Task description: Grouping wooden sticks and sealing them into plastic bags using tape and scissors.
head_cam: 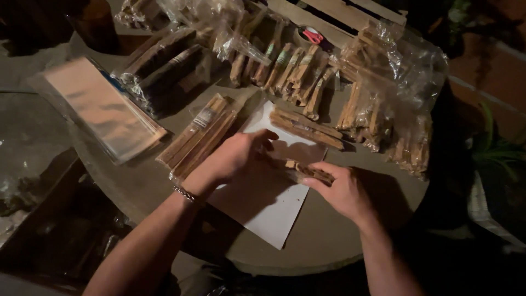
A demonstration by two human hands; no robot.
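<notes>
I hold a small bundle of wood sticks (307,171) over the white sheet (274,214) on the round table (329,241). My left hand (235,156) curls around one end, and my right hand (342,189) pinches the other end from below. The sticks look light, stiff and dry, likely to slide apart, so gripping near both ends seems wise. Bagged bundles (194,137) lie just beside my left hand.

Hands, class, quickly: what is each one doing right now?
Left hand: closed around one end of a small bundle of wooden sticks above the white sheet.
Right hand: closed on the same bundle's other end.
</notes>
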